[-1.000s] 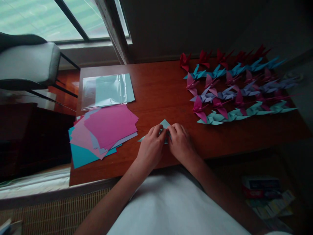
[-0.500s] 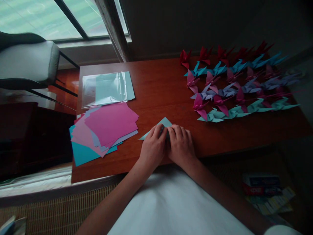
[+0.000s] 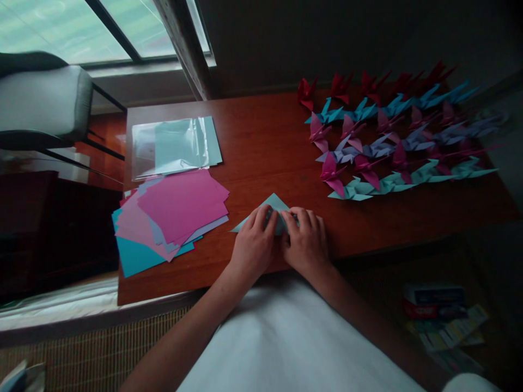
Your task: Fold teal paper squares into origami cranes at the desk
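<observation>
A light teal sheet of paper (image 3: pixel 274 206), folded into a triangle, lies near the front edge of the wooden table (image 3: pixel 265 141). My left hand (image 3: pixel 252 246) and my right hand (image 3: pixel 305 244) rest side by side on it, fingers curled and pressing down on its lower half. Only the triangle's upper tip and left corner show beyond my fingers.
A loose stack of pink, lilac and blue paper sheets (image 3: pixel 174 212) lies at the left, with a clear plastic sleeve (image 3: pixel 174 146) behind it. Rows of folded paper cranes (image 3: pixel 392 141) cover the right side. A grey chair (image 3: pixel 44 103) stands by the window.
Both hands stay on the folded paper. My fingers have shifted slightly along the fold, and the view has drifted a little.
</observation>
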A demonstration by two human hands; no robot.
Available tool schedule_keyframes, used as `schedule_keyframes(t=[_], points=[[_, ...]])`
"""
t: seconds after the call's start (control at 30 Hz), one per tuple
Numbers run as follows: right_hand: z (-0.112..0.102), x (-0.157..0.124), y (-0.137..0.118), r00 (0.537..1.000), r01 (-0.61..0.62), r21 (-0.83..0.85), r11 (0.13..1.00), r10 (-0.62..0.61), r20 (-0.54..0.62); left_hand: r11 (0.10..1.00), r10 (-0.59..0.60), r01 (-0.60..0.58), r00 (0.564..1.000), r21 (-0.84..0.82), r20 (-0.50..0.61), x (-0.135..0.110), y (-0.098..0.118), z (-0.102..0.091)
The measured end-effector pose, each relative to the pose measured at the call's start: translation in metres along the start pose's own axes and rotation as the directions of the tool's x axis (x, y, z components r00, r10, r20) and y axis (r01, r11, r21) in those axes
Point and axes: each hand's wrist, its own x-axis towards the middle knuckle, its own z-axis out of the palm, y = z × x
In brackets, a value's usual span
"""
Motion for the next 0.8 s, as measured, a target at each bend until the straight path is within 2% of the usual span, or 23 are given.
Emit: schedule_keyframes(t=[0.1,0.23,0.37,0.43,0.5,0.57,0.63,0.67,0.8], points=[[-0.003,-0.007,0.01,0.999,-0.043,-0.027,0.999,0.042,-0.008,1.0,-0.001,0.001,1.0,0.015,0.002,-0.001,0.0,0.0],[-0.006,-0.021,0.032,0.992,-0.107,-0.066,0.992,0.103,-0.074,1.0,0.003,-0.004,1.0,0.016,0.003,-0.002,0.0,0.001],[-0.009,-0.035,0.054,0.984,-0.139,-0.067,0.988,0.13,-0.124,1.0,-0.001,0.001,1.0,0.013,0.001,-0.002,0.0,0.001],[-0.011,-0.037,0.057,0.979,-0.132,-0.042,0.99,0.124,-0.162,1.0,-0.002,0.001,1.0,0.017,0.002,-0.002,0.0,0.002],[-0.012,-0.032,0.051,0.972,-0.088,0.019,0.996,0.09,-0.218,1.0,-0.004,0.004,1.0,0.024,0.002,-0.002,0.0,0.002],[-0.009,-0.023,0.038,0.969,0.013,0.103,0.995,0.013,-0.248,1.0,-0.003,0.003,1.0,0.03,-0.001,-0.002,0.0,0.002],[-0.003,-0.011,0.023,0.975,0.132,0.16,0.978,-0.1,-0.199,1.0,0.003,-0.003,1.0,0.027,-0.005,-0.002,0.0,0.002],[0.001,-0.005,0.016,0.978,0.155,0.176,0.972,-0.126,-0.166,1.0,0.007,-0.007,1.0,0.022,-0.008,-0.002,0.001,0.002],[0.014,0.006,0.005,0.995,0.087,0.15,0.985,-0.079,-0.061,1.0,0.009,-0.009,1.0,0.002,-0.01,-0.001,0.002,0.001]])
